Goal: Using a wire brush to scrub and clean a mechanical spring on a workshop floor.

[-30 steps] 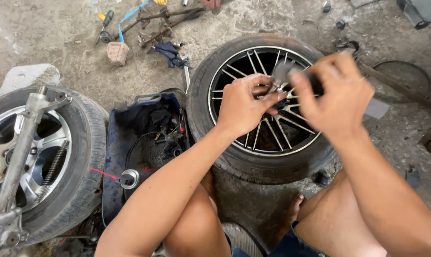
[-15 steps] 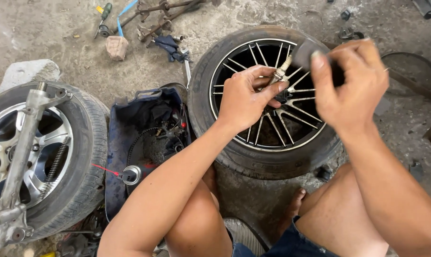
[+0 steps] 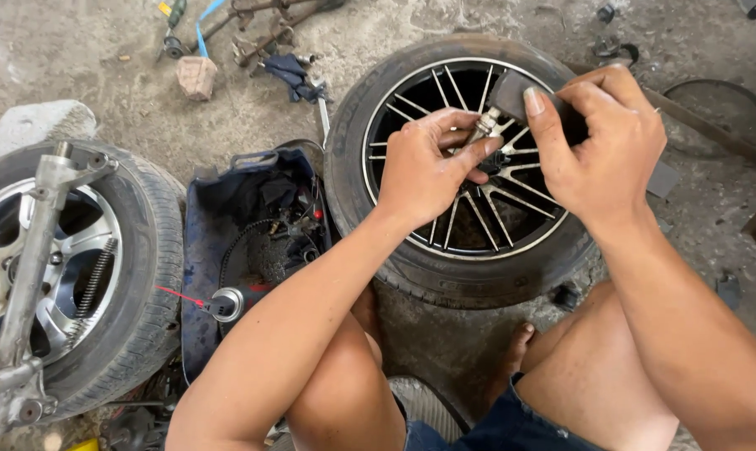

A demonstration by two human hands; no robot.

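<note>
- The grey concrete floor (image 3: 102, 75) carries everything; its far edge is strewn with rusty metal tools (image 3: 261, 25), a small brick-coloured block (image 3: 196, 77) and a dark blue rag (image 3: 294, 73).
- A black car tyre with a black multi-spoke alloy rim (image 3: 445, 225) lies flat in the middle of the floor, directly in front of the person's bare knees.
- Toward the left edge lies a second tyre with a silver rim (image 3: 136, 276), with a long silver metal steering part (image 3: 31, 276) resting across it.
- Between the two tyres sits an open dark blue tool bag (image 3: 219, 200) full of tangled parts, with a small silver spray-can top (image 3: 225, 304) at its near side; the gap there is narrow.
- Open room remains mainly on the bare floor at the far left and along the right edge, past a dark round ring (image 3: 720, 113).
- The left hand (image 3: 424, 175) is above the rim's hub, its fingers (image 3: 470, 159) pinched closed on a small silver metal valve stem (image 3: 485, 127).
- The right hand (image 3: 599, 146) is just beside it, its fingers (image 3: 538, 113) wrapped closed around a small dark grey sensor block (image 3: 511, 90) from which the stem projects.
- The stem and block sit together in the air over the far half of the rim, between the two hands, thumbs nearly touching.
</note>
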